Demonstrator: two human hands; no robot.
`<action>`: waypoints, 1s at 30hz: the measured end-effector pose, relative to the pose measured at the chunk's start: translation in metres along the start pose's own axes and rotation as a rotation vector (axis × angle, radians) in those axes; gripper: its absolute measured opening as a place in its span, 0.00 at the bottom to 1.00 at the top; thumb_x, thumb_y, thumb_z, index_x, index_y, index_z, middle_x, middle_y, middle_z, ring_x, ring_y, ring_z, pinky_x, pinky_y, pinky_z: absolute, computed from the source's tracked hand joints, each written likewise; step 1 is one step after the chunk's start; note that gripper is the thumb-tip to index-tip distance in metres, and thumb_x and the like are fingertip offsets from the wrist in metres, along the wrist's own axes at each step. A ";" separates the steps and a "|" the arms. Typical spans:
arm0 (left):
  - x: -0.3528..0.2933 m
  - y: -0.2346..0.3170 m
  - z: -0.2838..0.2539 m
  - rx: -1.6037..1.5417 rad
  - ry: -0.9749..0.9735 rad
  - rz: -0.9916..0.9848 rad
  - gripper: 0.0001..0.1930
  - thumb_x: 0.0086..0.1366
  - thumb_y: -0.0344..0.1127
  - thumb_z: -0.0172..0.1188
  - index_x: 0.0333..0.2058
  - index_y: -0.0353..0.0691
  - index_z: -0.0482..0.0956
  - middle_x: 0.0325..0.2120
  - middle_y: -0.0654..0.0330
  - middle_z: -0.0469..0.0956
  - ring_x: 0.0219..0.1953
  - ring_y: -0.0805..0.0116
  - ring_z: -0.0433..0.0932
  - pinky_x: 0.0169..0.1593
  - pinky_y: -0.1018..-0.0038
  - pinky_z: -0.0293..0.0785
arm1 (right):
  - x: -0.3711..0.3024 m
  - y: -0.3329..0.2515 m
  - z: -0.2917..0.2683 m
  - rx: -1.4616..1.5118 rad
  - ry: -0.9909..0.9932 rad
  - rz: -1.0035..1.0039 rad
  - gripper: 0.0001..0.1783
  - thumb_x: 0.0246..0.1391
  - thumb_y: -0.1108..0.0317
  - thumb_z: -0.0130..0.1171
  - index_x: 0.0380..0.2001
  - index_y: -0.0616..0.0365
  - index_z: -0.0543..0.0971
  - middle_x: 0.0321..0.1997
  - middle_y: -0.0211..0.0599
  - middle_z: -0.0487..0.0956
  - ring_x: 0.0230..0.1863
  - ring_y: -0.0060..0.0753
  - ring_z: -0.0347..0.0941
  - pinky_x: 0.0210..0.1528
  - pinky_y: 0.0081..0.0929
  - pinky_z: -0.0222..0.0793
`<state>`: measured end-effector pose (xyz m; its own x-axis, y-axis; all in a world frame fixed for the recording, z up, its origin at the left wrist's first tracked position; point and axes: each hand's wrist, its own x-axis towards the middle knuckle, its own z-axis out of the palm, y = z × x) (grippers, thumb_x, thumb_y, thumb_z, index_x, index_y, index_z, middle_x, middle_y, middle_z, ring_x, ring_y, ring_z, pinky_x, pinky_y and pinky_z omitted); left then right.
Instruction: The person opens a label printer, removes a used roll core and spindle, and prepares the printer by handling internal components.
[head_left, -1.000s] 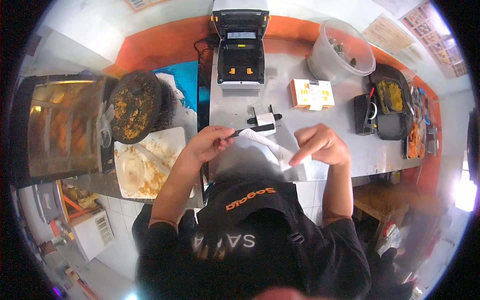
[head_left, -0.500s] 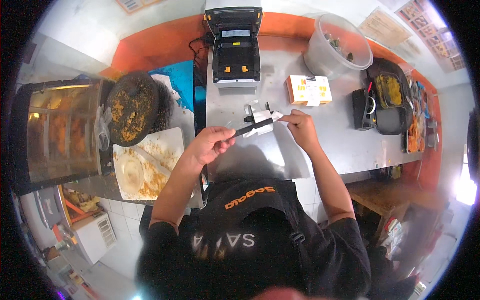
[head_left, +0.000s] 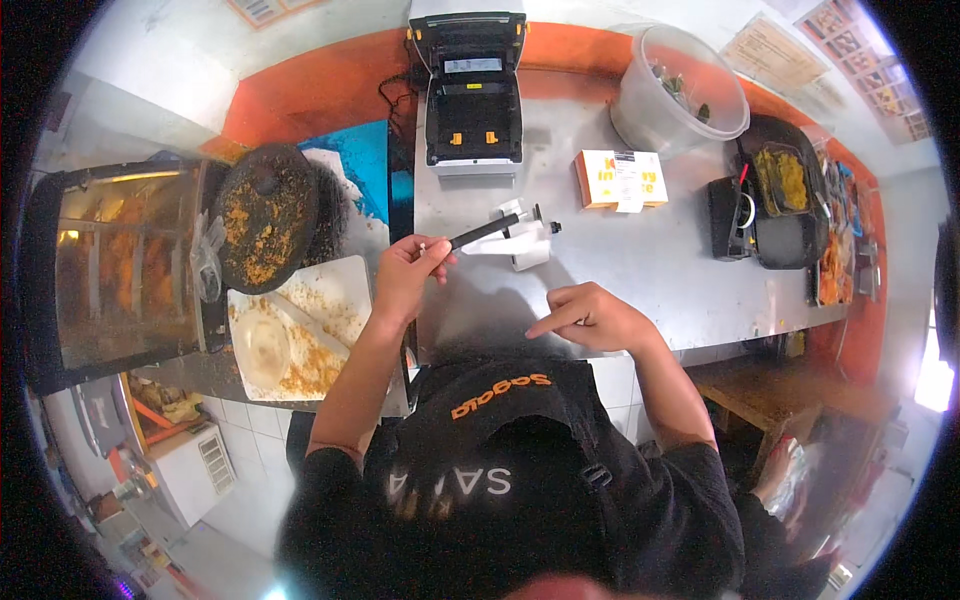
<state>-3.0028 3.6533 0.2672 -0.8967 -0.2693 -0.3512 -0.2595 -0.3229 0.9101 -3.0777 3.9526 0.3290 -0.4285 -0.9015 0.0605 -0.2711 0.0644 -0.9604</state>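
Black marker held over a grey surface (head_left: 640, 270), clutter all round.

From the left: a glass warmer (head_left: 120, 260), a dark crumb-covered pan (head_left: 265, 215) and a white tray (head_left: 320, 300). The left hand (head_left: 405, 280) grips the black marker (head_left: 485, 232), its tip by a small white label holder (head_left: 527, 240), below a black printer (head_left: 470, 95). The right hand (head_left: 590, 318) rests loosely open on the surface, forefinger out. An orange box (head_left: 620, 178) and clear tub (head_left: 680, 90) lie beyond.

**Metal, plastic and card**

The counter (head_left: 640, 270) is brushed, dull-shining metal. The label printer (head_left: 468, 90) is matt black plastic, the tub (head_left: 680, 95) cloudy clear plastic, the small box (head_left: 620, 178) printed card. The marker (head_left: 485, 232) looks smooth black plastic.
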 end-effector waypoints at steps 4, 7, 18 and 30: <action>0.000 0.006 0.002 0.158 -0.037 0.179 0.09 0.66 0.31 0.66 0.41 0.31 0.83 0.30 0.55 0.84 0.26 0.76 0.78 0.31 0.78 0.75 | 0.003 0.016 -0.004 -0.018 0.467 0.051 0.13 0.50 0.73 0.65 0.41 0.57 0.87 0.22 0.30 0.72 0.25 0.25 0.66 0.30 0.25 0.64; -0.006 0.012 0.008 0.185 -0.072 0.296 0.08 0.67 0.29 0.66 0.42 0.31 0.83 0.30 0.54 0.84 0.27 0.76 0.79 0.32 0.79 0.75 | 0.025 0.020 0.009 0.173 0.893 0.339 0.14 0.55 0.68 0.65 0.45 0.58 0.86 0.20 0.22 0.65 0.25 0.19 0.61 0.30 0.22 0.60; -0.006 0.014 0.018 0.055 -0.081 0.271 0.08 0.67 0.30 0.65 0.41 0.32 0.82 0.31 0.54 0.84 0.26 0.75 0.78 0.31 0.78 0.74 | 0.066 0.058 0.016 -0.009 0.584 0.153 0.21 0.44 0.58 0.75 0.36 0.63 0.87 0.40 0.39 0.76 0.40 0.34 0.74 0.43 0.31 0.69; 0.003 -0.016 0.017 -0.632 0.020 -0.313 0.08 0.68 0.32 0.65 0.42 0.36 0.79 0.32 0.57 0.81 0.28 0.78 0.77 0.33 0.86 0.75 | 0.086 0.027 0.027 -0.311 0.756 0.427 0.16 0.37 0.59 0.75 0.30 0.57 0.86 0.36 0.48 0.75 0.40 0.51 0.75 0.44 0.39 0.72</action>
<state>-3.0077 3.6729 0.2556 -0.8057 -0.0922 -0.5851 -0.2406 -0.8517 0.4656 -3.0987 3.8652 0.3005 -0.9649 -0.2622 -0.0158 -0.1325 0.5380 -0.8324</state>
